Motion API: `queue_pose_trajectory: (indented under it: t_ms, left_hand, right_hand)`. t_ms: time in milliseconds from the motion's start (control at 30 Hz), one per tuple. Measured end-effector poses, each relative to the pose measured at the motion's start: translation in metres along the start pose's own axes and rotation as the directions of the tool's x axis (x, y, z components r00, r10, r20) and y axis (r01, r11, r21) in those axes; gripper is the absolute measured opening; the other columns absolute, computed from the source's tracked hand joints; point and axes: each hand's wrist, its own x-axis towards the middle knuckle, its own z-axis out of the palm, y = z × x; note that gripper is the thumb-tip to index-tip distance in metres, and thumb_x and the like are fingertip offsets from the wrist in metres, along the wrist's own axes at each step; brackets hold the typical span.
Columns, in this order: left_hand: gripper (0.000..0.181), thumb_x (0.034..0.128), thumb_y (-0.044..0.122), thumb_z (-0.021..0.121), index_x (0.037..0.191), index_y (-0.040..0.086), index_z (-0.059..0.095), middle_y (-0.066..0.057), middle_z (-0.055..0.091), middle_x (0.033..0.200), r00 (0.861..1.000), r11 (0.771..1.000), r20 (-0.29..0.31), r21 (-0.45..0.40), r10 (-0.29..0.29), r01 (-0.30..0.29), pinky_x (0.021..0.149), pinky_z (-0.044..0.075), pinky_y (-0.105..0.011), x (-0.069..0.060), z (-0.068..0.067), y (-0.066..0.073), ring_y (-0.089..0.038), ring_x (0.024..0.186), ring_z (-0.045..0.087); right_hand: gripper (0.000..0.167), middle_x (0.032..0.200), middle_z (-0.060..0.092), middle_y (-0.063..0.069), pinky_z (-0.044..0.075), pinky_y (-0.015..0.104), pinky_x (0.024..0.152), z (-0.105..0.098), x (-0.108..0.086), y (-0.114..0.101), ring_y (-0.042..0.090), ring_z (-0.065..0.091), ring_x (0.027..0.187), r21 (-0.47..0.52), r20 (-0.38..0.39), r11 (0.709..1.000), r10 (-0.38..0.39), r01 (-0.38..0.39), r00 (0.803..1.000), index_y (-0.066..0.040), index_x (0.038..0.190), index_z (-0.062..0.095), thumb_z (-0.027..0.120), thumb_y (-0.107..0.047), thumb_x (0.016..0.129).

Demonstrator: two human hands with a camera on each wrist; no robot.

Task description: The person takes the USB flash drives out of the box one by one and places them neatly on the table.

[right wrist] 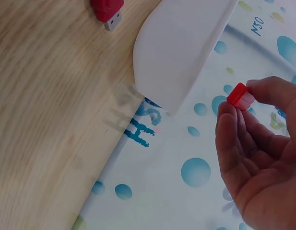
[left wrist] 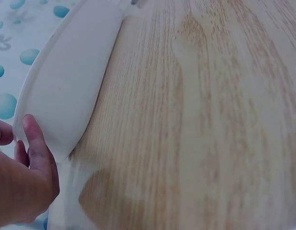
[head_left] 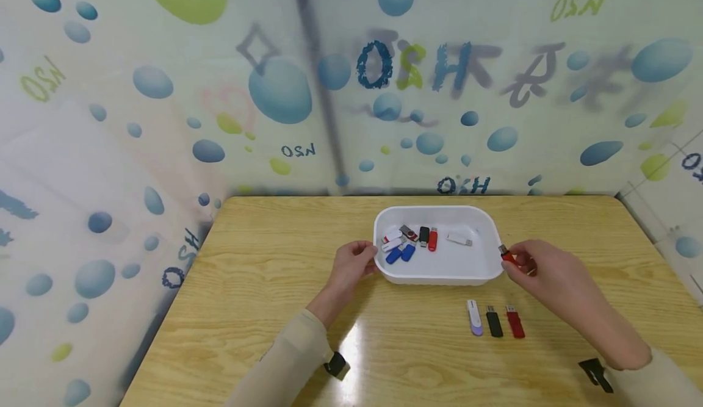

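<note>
A white plastic tray (head_left: pixel 442 279) stands on the wooden table with several USB flash drives inside: blue, white, black and red. At its left end my left hand (head_left: pixel 349 268) pinches the rim between thumb and fingers; the left wrist view shows fingertips (left wrist: pixel 31 125) against the tray's outer wall (left wrist: pixel 73 72). Just off the right end, my right hand (head_left: pixel 560 282) holds a red USB flash drive (head_left: pixel 508 257) between thumb and fingers, its metal plug pointing up toward the tray. In the right wrist view only the red drive's end (right wrist: pixel 241 97) shows.
In front of the tray, a white-and-lilac flash drive (head_left: pixel 475 318), a black one (head_left: pixel 494 321) and a dark red one (head_left: pixel 515 322) lie in a row. Behind the table (head_left: pixel 263 260) hangs a patterned sheet (head_left: pixel 340 151).
</note>
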Motion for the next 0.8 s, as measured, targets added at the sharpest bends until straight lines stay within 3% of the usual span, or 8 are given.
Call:
queue_pose_trajectory:
  t_ms: [300,800]
  left_hand:
    - [0.029,0.0988,0.009,0.064,0.120,-0.010,0.062,-0.018,0.066,0.110,1.000,1.000,-0.006,0.001,0.001,-0.001,0.078,0.063,-0.031,0.002,0.000,-0.004,-0.019,0.085,0.068]
    - [0.030,0.1004,0.010,0.063,0.122,-0.010,0.061,-0.023,0.065,0.116,1.000,1.000,-0.007,0.005,0.001,-0.001,0.078,0.063,-0.032,0.002,0.000,-0.002,-0.023,0.089,0.069]
  right_hand:
    - [0.032,0.083,0.068,0.002,0.051,0.028,0.057,-0.002,-0.019,0.010,0.017,0.060,0.072,-0.004,-0.057,0.999,0.032,-0.033,0.998,0.005,0.108,0.070,0.079,-0.020,0.090]
    - [0.028,0.077,0.066,-0.001,0.047,0.026,0.052,-0.002,-0.039,0.022,0.015,0.057,0.066,-0.025,-0.051,0.992,0.121,-0.123,0.991,0.002,0.100,0.071,0.080,-0.022,0.089]
